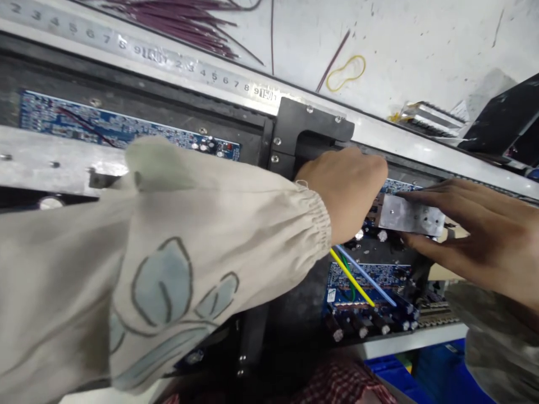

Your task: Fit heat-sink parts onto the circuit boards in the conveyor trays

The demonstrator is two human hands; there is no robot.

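My left hand reaches across from the left in a pale sleeve with leaf prints. Its fingers curl down beside a black bracket, and what they hold, if anything, is hidden. My right hand comes in from the right, its thumb and fingers on either side of a silver metal heat sink. That heat sink sits over a blue circuit board, mostly covered by the hands. Below, a yellow wire and a light blue wire lie over another blue circuit board.
A steel ruler runs along the black fixture's far edge. Behind it lie maroon wires, a yellow loop and a component block. Another circuit board sits left. Blue bins stand below the near edge.
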